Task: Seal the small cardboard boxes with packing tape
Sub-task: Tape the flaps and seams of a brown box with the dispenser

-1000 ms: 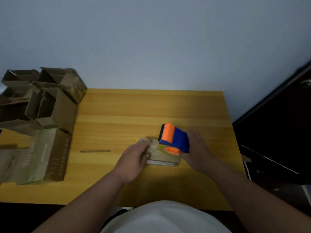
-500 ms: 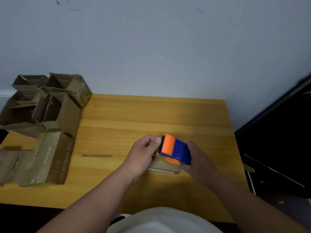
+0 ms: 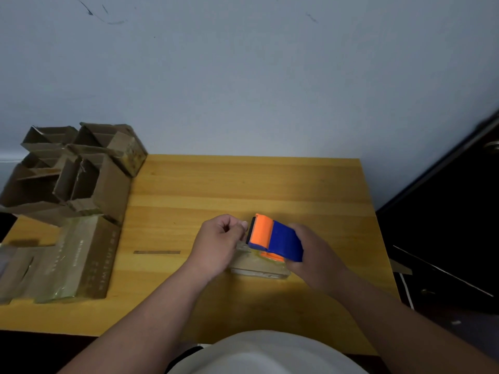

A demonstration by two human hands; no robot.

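Head view: the small cardboard box [image 3: 259,268] lies flat on the counter [image 3: 243,184], directly beneath both hands. The tape dispenser [image 3: 275,240] is grasped by the right hand [image 3: 313,252], its orange end turned toward the left hand [image 3: 218,241]. The left fingers [image 3: 237,228] are curled in what looks like a pinch at the dispenser's mouth, probably on the tape's free end. That end should be drawn out taut, pressed onto the box's near edge, and the dispenser pulled straight along the seam. The tape itself is too clear to be made out, and the box's seam is hidden beneath the dispenser. More open boxes [image 3: 75,171] are stacked well left of the fingers.
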